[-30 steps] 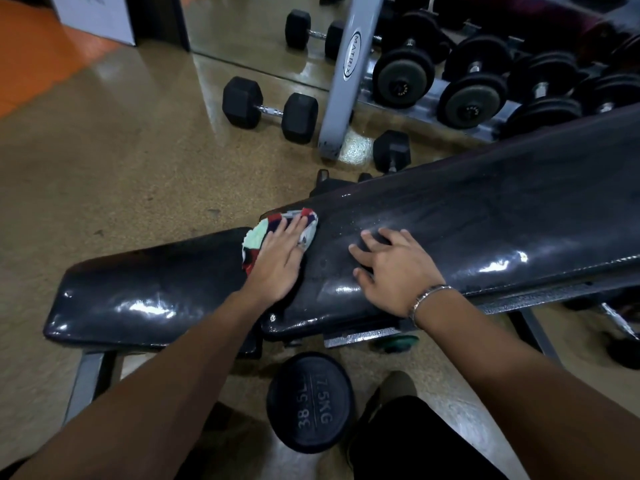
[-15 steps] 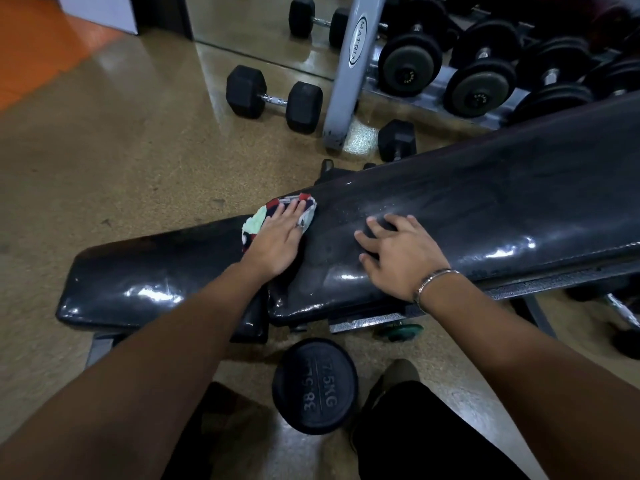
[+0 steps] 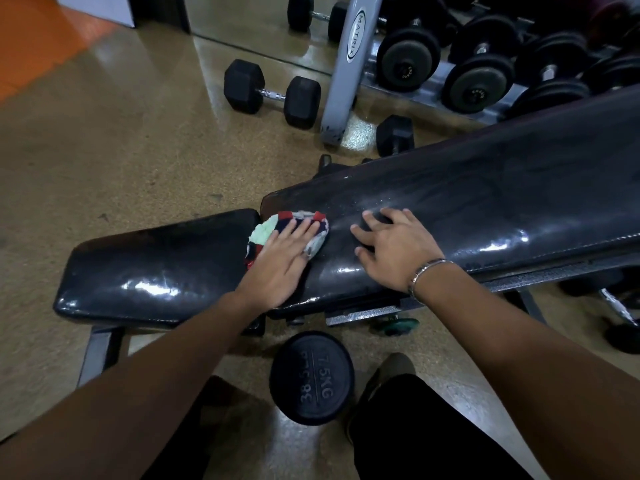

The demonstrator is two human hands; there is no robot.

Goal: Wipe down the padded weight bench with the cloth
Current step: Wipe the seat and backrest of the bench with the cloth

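Note:
The black padded weight bench (image 3: 485, 202) runs from lower left to upper right, with a flat seat pad (image 3: 156, 268) at the left and a long raised back pad. A patterned cloth (image 3: 268, 232) in red, navy and pale green lies at the back pad's lower end, right by the gap to the seat. My left hand (image 3: 282, 263) presses flat on the cloth, fingers together and pointing up the pad. To its right, my right hand (image 3: 394, 247) rests on the back pad with fingers spread, a metal bracelet at the wrist. Fine droplets glisten on the pad above it.
A black hex dumbbell (image 3: 272, 93) lies on the tan floor behind the bench. A grey rack (image 3: 349, 64) with several round dumbbells stands at the back right. A round 17.5 kg dumbbell end (image 3: 311, 377) sits on the floor by my shoe (image 3: 388, 372).
The cloth under my left hand has shifted slightly toward the near edge of the back pad. My right hand stays planted on the pad. The camera has moved a little.

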